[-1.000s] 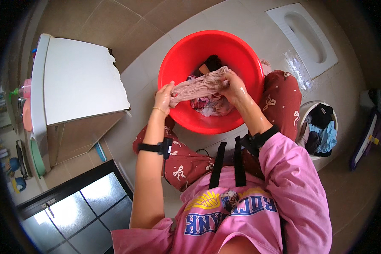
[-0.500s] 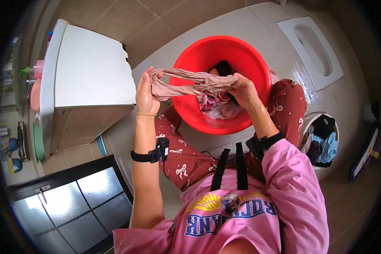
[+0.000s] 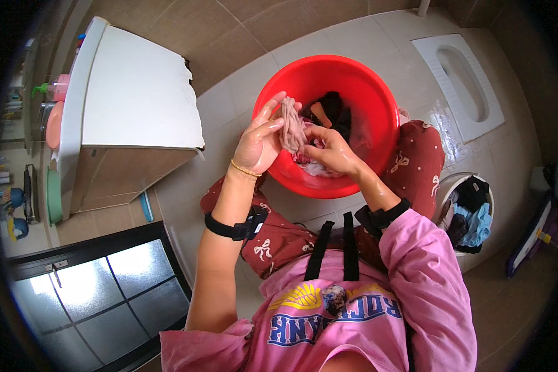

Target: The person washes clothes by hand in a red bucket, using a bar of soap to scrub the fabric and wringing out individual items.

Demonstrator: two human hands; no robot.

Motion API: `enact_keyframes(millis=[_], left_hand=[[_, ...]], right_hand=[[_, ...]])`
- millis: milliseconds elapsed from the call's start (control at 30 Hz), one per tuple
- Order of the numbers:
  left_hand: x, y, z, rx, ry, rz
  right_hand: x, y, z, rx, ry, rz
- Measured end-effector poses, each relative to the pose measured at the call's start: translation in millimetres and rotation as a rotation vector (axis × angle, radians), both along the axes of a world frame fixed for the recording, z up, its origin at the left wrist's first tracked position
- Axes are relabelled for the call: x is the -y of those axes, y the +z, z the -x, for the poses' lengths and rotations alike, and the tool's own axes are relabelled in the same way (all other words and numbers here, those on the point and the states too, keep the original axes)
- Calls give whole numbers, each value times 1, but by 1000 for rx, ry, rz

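Observation:
A wet, dusty-pink piece of clothing (image 3: 291,127) hangs bunched between my hands, above the left part of a big red basin (image 3: 387,124). My left hand (image 3: 260,137) holds its left side, with some fingers extended behind it. On the other side, the fingertips of my right hand (image 3: 333,153) pinch the cloth. Inside the basin lie black clothing (image 3: 332,105) and pink and white laundry with suds (image 3: 316,169), partly hidden under my right hand. Both hands look wet.
At the right, a white bucket (image 3: 491,214) holds dark and light-blue clothes (image 3: 475,220). A white squat toilet (image 3: 462,87) is set in the tiled floor beyond it. Left of the basin stands a white-topped cabinet (image 3: 142,87). A dark-framed glass door (image 3: 115,291) is at the lower left.
My hands have come closer together, the left one moving right and the right one slightly left and down. The garment, stretched out before, is now gathered into a short bunch.

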State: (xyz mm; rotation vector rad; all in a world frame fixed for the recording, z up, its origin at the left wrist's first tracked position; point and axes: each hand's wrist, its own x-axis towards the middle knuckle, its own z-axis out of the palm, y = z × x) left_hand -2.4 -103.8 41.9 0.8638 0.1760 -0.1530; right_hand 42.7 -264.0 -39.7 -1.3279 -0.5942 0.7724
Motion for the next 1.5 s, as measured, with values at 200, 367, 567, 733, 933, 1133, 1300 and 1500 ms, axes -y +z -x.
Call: enact_keyframes(millis=[200, 367, 567, 733, 933, 1133, 1300, 1500], left_hand=[[-24, -8, 5, 41, 267, -348], [-34, 2, 5, -104, 337, -399], [-48, -6, -3, -126, 366, -501], [-86, 1, 1, -146, 356, -347], [-75, -19, -12, -100, 548, 39], [-20, -60, -4, -360, 371, 147], [23, -65, 7, -517, 99, 163], [24, -77, 18, -151, -68, -386]], right_hand=[[6, 14, -17, -353, 15, -121], [23, 26, -28, -173, 12, 25], [26, 31, -38, -129, -133, -216], [29, 54, -42, 513, -25, 482], [24, 26, -39, 729, 60, 599], [20, 20, -35, -734, 147, -464], [16, 10, -33, -1014, -20, -544], [20, 15, -44, -873, -19, -638]])
